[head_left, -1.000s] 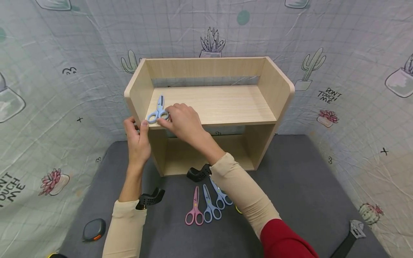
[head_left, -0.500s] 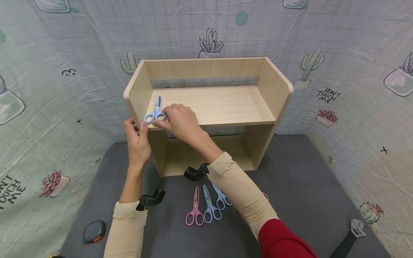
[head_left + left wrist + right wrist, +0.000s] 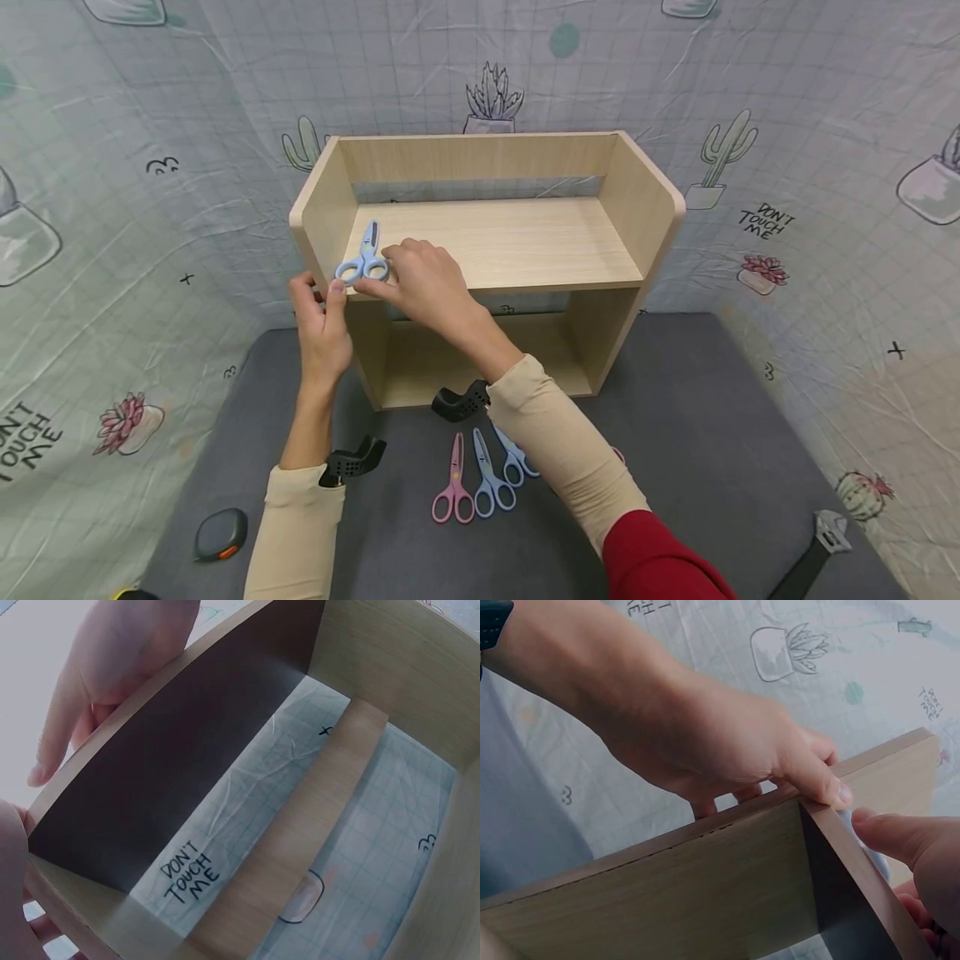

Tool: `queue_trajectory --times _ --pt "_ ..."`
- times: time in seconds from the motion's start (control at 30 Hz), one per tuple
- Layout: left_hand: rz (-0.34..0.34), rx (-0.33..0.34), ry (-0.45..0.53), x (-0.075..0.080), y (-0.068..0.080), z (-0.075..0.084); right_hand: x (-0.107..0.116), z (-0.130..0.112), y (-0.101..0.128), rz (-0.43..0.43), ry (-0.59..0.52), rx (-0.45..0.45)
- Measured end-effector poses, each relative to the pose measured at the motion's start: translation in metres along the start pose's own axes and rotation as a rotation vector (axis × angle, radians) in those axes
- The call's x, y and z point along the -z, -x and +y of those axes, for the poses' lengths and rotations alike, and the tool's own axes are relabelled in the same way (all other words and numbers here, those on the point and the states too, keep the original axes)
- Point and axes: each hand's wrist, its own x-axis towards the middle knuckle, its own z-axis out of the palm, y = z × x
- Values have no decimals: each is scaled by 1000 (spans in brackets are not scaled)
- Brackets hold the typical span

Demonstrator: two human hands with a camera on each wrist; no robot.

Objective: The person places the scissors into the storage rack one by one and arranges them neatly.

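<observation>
A pale wooden two-tier shelf [image 3: 517,242] stands on the grey table. Light-blue scissors [image 3: 369,248] lie at the left end of its upper board, blades pointing to the back. My right hand [image 3: 431,279] pinches their right handle loop between thumb and fingers. With my left hand [image 3: 321,337] I grip the shelf's left side, thumb at the front edge beside the scissors' handles. In the right wrist view, the left hand's fingers [image 3: 814,776] wrap the side panel, while the scissors are mostly hidden. The left wrist view looks into the lower compartment [image 3: 300,855].
Pink scissors [image 3: 457,462] and two blue pairs [image 3: 483,467] lie on the table before the shelf; a pink loop shows behind the right sleeve. A dark tape measure [image 3: 221,534] is at left, an adjustable wrench [image 3: 831,535] at right. Patterned cloth [image 3: 810,150] hangs around.
The scissors on the upper board have shifted slightly left, closer to the left thumb, with my right hand following. My left hand keeps its place on the shelf's side.
</observation>
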Motion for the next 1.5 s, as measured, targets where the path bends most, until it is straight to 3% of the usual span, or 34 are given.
queue_trajectory --times 0.13,0.3,0.53,0.7,0.8,1.07,1.5 --pt "-2 4 5 -1 -1 1 4 2 6 14 -20 -16" --pt "7 12 5 -1 -3 1 6 3 18 94 -47 13" --pt "-2 19 8 -1 1 29 5 2 41 287 -98 148" --pt "8 11 -10 -2 -5 6 1 1 58 389 -115 224" --pt "6 9 -7 -3 -6 7 -1 1 68 413 -123 242" --pt "-17 1 -1 -3 -2 32 -12 2 99 402 -179 230" --pt "-26 30 6 -3 -6 33 -39 4 137 304 -204 181"
